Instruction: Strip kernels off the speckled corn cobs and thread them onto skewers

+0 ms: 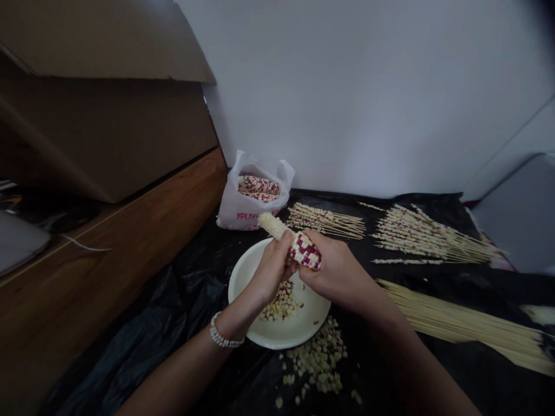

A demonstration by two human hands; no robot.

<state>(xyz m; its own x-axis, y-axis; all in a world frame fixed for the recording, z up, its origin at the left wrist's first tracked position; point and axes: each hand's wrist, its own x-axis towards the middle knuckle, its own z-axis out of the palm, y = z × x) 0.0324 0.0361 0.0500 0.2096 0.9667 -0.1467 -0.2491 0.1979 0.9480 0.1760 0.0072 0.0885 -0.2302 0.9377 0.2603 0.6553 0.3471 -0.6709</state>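
Observation:
Both hands are closed round one corn cob [306, 252], held tilted over a white bowl [243, 277]. Its upper left end is stripped bare, while the lower right part still carries white and purple kernels. My left hand [274, 264] grips the cob near its middle, a beaded bracelet on the wrist. Around the kernelled end wraps my right hand [332, 263], thumb toward the left hand. Loose kernels [282, 303] lie in the bowl beneath, partly hidden by my left hand and forearm.
Behind the bowl stands a plastic bag [229, 205] with corn cobs. Skewers threaded with kernels [410, 234] lie at right, near a bundle of bare sticks [459, 320]. Loose kernels [318, 358] are heaped on the black sheet [173, 323]. A cardboard box [130, 127] stands left.

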